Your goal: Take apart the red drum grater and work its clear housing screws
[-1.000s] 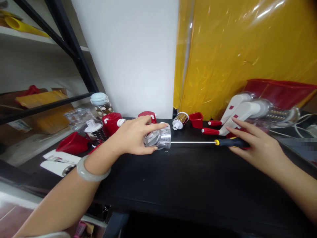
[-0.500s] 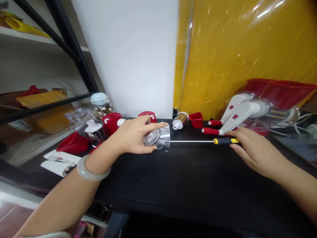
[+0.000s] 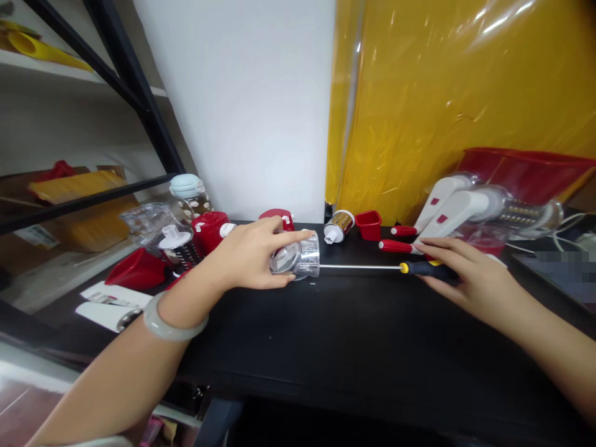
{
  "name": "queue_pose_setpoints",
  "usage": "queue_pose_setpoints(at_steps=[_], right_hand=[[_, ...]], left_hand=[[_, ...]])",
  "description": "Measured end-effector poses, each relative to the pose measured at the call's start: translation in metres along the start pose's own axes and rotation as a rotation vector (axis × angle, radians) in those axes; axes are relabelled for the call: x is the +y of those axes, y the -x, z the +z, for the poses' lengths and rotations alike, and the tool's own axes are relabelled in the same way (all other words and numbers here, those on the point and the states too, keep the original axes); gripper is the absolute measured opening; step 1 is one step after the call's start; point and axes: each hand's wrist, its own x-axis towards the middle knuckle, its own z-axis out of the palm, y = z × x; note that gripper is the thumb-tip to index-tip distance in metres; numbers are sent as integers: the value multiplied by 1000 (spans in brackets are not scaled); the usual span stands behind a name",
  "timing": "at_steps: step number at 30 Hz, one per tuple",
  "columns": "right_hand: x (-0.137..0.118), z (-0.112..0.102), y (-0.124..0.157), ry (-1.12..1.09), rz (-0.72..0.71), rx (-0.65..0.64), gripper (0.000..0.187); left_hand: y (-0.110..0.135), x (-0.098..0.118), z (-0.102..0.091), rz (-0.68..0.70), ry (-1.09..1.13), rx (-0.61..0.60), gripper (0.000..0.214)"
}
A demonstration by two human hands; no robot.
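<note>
My left hand (image 3: 261, 254) grips a clear plastic grater housing (image 3: 310, 254) that lies on its side on the black table, its open end facing right. In my right hand (image 3: 470, 273) is a screwdriver (image 3: 419, 268) with a black and yellow handle, the fingers around the grip. Its long thin shaft lies level and runs left to the housing's open end; the tip is hidden there. Behind the housing stands a red plastic part (image 3: 278, 217). A drum grater (image 3: 339, 226) with a white hub and a small red pusher (image 3: 369, 225) lie further back.
Assembled rotary graters with white cranks (image 3: 449, 220) stand at the right. On the left are a red base (image 3: 211, 230), a grater drum (image 3: 178, 248), a red hopper (image 3: 138, 270), white crank parts (image 3: 109, 304) and a blue-lidded bottle (image 3: 189, 192). A black shelf frame (image 3: 135, 93) rises beyond.
My right hand has shifted slightly left along the screwdriver handle, its fingers now further forward and more spread. The left hand and the housing stay in place.
</note>
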Motion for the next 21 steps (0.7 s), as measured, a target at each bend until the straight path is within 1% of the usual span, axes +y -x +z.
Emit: queue_pose_setpoints(at_steps=[1, 3, 6, 9, 11, 15, 17, 21], right_hand=[[1, 1, 0, 15, -6, 19, 34], [2, 1, 2, 21, -4, 24, 29], [2, -3, 5, 47, 49, -62, 17], [-3, -7, 6, 173, 60, -102, 12], [-6, -9, 5, 198, 53, -83, 18], [-5, -8, 1, 98, 28, -102, 37], [-1, -5, 1, 63, 19, -95, 37], [4, 1, 3, 7, -10, -26, 28]], left_hand=[[0, 0, 0, 1, -1, -1, 75], [0, 1, 0, 1, -5, -2, 75], [0, 1, -1, 3, -8, 0, 75], [0, 1, 0, 9, -10, 6, 76], [0, 0, 0, 9, -8, 5, 76], [0, 0, 1, 3, 0, 0, 75], [0, 0, 1, -1, 1, -5, 75], [0, 1, 1, -6, -4, -8, 75]])
